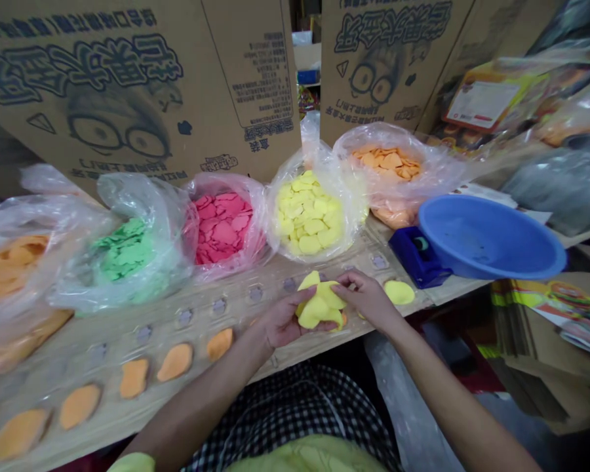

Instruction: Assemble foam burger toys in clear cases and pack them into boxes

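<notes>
Both my hands hold a soft lump of yellow modelling clay (pixel 319 303) above a long wooden mould board (pixel 275 308). My left hand (pixel 285 318) cups the lump from below, and the fingers of my right hand (pixel 368 298) press on its right side. An orange piece shows just under the lump. Several flat orange clay shapes (pixel 174 362) lie in a row of hollows along the board. A flat yellow clay piece (pixel 399 292) lies just right of my right hand. Small round metal-looking fittings (pixel 219 305) line the board's far side.
Along the far side stand clear plastic bags of clay discs: orange (pixel 10 269), green (pixel 122 249), pink (pixel 221 226), yellow (pixel 307 213), orange (pixel 388 160). A blue plastic basin (pixel 486 236) and blue tape dispenser (pixel 415 255) stand right. Printed cardboard sheets (pixel 128 85) rise behind.
</notes>
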Tool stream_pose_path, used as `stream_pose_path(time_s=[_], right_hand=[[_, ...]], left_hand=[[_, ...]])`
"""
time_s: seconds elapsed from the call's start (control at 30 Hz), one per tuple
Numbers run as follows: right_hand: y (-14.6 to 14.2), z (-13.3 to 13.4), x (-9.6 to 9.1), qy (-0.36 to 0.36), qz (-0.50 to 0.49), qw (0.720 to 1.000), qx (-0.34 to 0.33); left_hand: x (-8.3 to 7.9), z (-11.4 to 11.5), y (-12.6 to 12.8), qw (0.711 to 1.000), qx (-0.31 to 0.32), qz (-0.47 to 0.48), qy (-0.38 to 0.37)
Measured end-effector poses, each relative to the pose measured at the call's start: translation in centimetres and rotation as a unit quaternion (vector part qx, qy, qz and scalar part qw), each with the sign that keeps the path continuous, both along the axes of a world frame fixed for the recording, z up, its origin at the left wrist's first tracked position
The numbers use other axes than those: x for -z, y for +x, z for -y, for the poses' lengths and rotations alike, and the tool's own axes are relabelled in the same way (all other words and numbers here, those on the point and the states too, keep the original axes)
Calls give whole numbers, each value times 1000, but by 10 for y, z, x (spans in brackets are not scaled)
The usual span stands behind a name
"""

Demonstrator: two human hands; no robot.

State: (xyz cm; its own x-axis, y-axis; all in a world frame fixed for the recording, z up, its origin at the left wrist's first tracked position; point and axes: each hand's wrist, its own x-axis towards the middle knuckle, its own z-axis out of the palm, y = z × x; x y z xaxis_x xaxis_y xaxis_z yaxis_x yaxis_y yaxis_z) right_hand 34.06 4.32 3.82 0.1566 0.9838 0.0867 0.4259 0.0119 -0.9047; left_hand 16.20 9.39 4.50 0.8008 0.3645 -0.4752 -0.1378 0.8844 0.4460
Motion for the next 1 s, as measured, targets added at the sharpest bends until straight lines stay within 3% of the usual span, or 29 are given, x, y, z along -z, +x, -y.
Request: stream_pose_path(time_s=[0.13,0.23,0.3,0.37,0.47,0.6,0.73,1.0], right_hand=[[1,8,3,4,-30,999,24],[4,16,5,63,104,992,24],[2,21,7,97,240,966,-17],[-4,26,9,96,366,922,-82],[-14,35,16,64,463,871,-149],[-18,44,25,42,445,877,-177],[-11,47,28,37,425,891,-156],[-6,45,31,57,456,880,-123]], left_hand=[[3,-3,-15,999,-24,-25,-20],[6,-8,-29,997,-69,-36,-26],[7,-11,-38,994,-97,-35,-23],[7,-13,-46,993,-114,-28,-15],[5,-14,-54,992,-127,-13,0],[4,-16,-60,991,-136,-2,7],[5,-17,-61,991,-135,-1,11],[11,-15,-62,991,-131,6,0]])
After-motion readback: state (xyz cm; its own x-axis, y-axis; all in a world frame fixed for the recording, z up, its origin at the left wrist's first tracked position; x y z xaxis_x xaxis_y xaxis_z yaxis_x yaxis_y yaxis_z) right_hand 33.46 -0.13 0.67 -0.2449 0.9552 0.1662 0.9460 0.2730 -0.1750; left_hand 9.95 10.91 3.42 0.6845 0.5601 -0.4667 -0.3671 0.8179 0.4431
